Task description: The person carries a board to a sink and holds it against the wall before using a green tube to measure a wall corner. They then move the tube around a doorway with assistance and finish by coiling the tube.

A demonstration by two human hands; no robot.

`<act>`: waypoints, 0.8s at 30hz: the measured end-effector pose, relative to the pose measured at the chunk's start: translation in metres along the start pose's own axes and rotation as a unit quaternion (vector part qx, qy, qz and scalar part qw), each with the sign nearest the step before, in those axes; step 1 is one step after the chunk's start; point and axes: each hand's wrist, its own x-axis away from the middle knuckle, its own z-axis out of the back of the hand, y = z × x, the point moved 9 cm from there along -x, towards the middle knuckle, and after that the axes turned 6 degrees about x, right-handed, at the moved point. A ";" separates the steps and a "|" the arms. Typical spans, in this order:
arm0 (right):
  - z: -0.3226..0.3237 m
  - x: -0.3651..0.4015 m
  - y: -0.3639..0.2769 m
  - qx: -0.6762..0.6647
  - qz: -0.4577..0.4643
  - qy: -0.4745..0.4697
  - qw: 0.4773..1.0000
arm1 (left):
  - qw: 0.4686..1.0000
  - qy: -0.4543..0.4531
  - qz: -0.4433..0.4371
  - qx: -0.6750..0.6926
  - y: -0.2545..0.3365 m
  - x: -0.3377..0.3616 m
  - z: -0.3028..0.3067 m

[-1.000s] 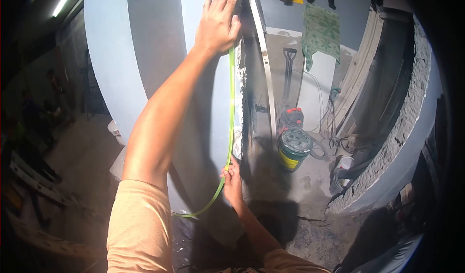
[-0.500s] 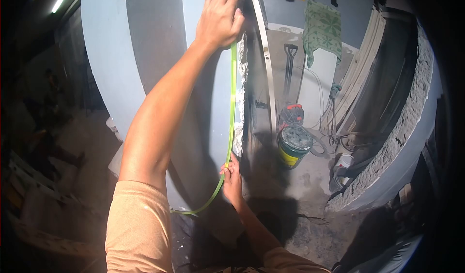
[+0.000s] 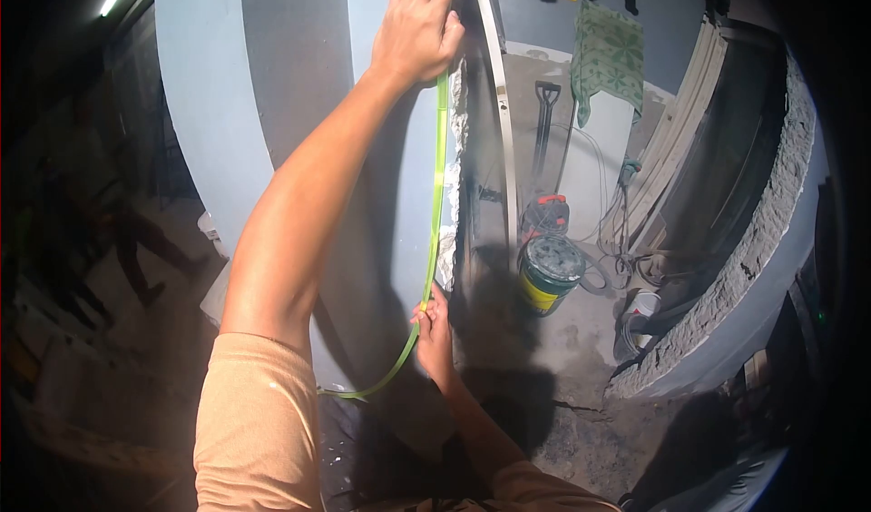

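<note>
A flat, shiny yellow-green strip runs down the grey-blue wall panel beside its broken edge. My left hand lies over the upper part of the strip, fingers stretched upward along the panel and thumb near the edge. Whatever is under that palm is hidden. Lower down, my right hand pinches the strip between thumb and fingers. Below the pinch the strip curves away to the lower left, passing behind my left sleeve. Rough plaster shows along the panel's edge.
Right of the edge stands a pale curved frame strip. A dusty bucket, a red-and-grey machine, a shovel handle and cables lie beyond. A rough-edged wall rises at right. A person's legs show in shadow at left.
My hands keep the same hold and place on the strip. The view has shifted slightly. In the dark at left, the person's legs have changed position and show more clearly.
</note>
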 end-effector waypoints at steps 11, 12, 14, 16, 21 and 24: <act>0.001 0.001 0.002 -0.001 0.005 0.000 1.000 | 1.000 0.010 -0.011 0.009 -0.012 0.004 -0.015; 0.001 0.001 0.002 -0.002 0.005 0.001 1.000 | 1.000 0.010 0.003 0.006 -0.016 0.006 -0.018; 0.002 0.002 0.001 -0.001 -0.007 0.002 1.000 | 1.000 0.009 0.016 0.004 -0.022 0.008 -0.024; 0.001 0.002 0.002 -0.003 -0.008 0.005 1.000 | 0.999 0.023 0.009 0.040 -0.023 0.009 -0.022; 0.001 0.001 0.007 0.013 0.001 0.007 1.000 | 0.998 0.039 -0.031 0.029 -0.015 0.007 -0.013; 0.000 0.001 0.011 0.004 -0.002 0.005 1.000 | 0.996 0.057 -0.055 0.033 -0.013 0.008 -0.012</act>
